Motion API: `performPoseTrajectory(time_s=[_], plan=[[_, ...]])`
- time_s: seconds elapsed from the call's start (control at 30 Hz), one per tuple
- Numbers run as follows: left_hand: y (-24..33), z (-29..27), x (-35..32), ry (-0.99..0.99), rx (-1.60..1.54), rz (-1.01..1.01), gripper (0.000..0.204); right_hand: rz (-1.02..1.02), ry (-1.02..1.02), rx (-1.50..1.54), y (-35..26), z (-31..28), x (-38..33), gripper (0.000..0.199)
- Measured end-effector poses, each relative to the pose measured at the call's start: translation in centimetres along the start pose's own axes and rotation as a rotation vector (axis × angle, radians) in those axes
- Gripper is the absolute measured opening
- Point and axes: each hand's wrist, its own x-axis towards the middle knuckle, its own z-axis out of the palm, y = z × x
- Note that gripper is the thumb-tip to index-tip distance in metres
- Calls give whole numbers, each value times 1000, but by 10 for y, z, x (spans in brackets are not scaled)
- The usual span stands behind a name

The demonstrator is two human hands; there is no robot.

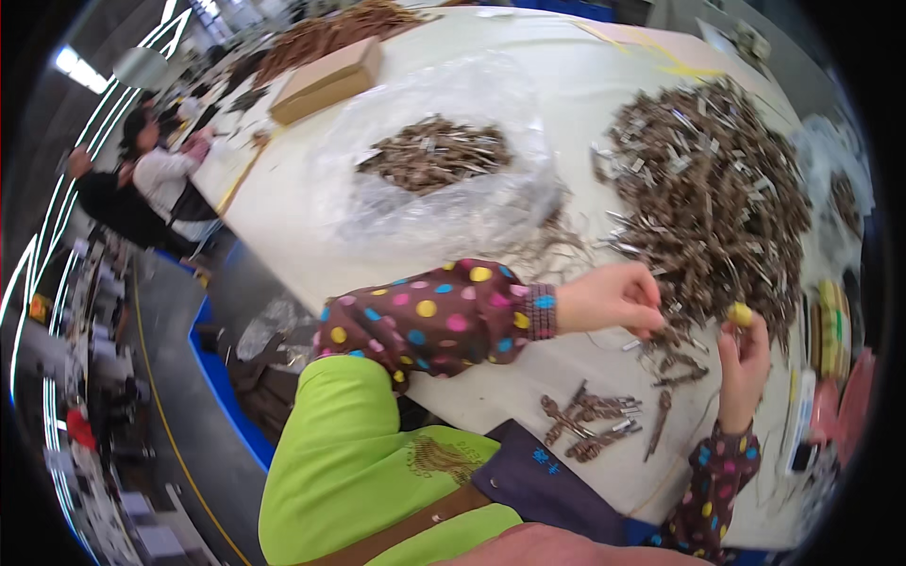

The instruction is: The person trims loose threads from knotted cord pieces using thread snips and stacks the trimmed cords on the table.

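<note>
The person's left hand [613,297] reaches across the pale table [283,203] with its fingers curled together at the near edge of a big heap of brown clips [713,193]. The fingertips pinch at something small there, but the piece itself is hidden under the fingers and cannot be made out. The right hand [744,363] stands upright just to the right, thumb and forefinger pinched on a small yellow piece [742,313]; what that piece is stays unclear. The two hands are near each other but do not touch. Between and just below them lie a few loose brown clips [675,363].

Nearer to the person, a small bundle of brown clips [590,424] lies in a rough row on the table, just beyond a dark blue apron [547,481]. Both forearms wear dark sleeves with coloured dots [434,316].

Left of the big heap sits a clear plastic bag [444,160], spread open with a smaller pile of the same brown pieces on it; glare on the plastic blurs its edges. Farther back and to the left lies a flat cardboard box [328,77], and beyond it another brown pile, cut off at the top rim.

At the right edge, coloured rolls [830,330] and other items are squeezed and darkened by the lens and hard to name. At far left, other people [142,179] sit at the table's end, small and blurred.
</note>
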Motion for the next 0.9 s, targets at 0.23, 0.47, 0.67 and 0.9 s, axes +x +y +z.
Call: performPoseTrajectory(time_s=[0.23,0.47,0.67,0.9], plan=[[-10,-1,-1,-21,-70,-105,26,-90,-164,-460,-16,31,-21,28],[-8,-3,-4,-85,671,375,32,-42,-148,-438,-12,32,-19,22],[-6,0,-5,-62,745,408,24,-37,-169,-398,-18,34,-20,24],[-5,-1,-7,-56,717,409,25,-46,-168,-437,-20,36,-18,27]])
